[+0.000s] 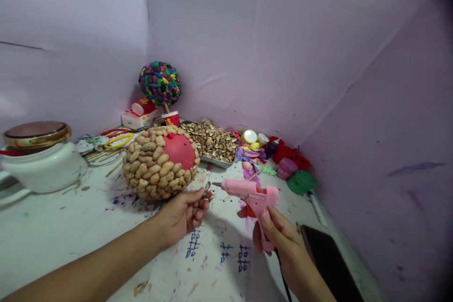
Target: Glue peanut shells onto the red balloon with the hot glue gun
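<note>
My right hand (279, 231) is wrapped round the handle of a pink hot glue gun (247, 191), its black cord trailing down. The metal nozzle points left at a small peanut shell (208, 188), pinched between thumb and fingers of my left hand (187, 210). Whether nozzle and shell touch, I cannot tell. Just behind my left hand, a red balloon (179, 151) sits on the table, mostly covered in peanut shells (148, 170). A bare red patch shows at its upper right. Further back, a metal tray (215, 162) holds many loose shells.
A multicoloured ball (160, 82) on a stick stands in a red cup (171, 118) at the back. White pot (46, 167) on the left; yellow ring (119, 141) nearby. Paint jars and a green lid (301, 182) line the right wall. A dark phone-like slab (329, 264) lies front right.
</note>
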{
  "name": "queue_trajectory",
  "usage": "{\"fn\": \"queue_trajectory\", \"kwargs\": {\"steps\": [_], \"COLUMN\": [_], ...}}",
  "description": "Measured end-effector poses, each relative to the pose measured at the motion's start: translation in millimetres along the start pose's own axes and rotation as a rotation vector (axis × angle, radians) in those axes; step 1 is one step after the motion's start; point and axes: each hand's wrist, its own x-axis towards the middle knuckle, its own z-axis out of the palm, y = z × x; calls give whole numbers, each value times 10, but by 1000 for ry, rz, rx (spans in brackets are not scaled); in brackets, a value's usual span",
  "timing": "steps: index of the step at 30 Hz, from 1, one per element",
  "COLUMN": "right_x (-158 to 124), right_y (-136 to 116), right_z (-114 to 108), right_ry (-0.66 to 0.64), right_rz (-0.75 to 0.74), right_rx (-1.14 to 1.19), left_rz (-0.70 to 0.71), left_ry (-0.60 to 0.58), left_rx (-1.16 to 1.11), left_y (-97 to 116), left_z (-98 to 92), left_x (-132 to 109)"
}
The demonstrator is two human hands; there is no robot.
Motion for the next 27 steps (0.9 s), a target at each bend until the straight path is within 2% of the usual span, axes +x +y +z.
{"fn": "queue_trajectory", "kwargs": {"steps": [4,27], "right_x": [19,39], "right_y": [42,18], "right_z": [33,96], "right_ry": [-53,-40], "right_rz": [8,-24], "right_rx": [-54,-102], "left_rz": [-13,8], "left_ry": [28,33], "left_rx": [2,68], "left_y": [5,-4], "left_z": [15,35], "left_x": [-8,-19]}}
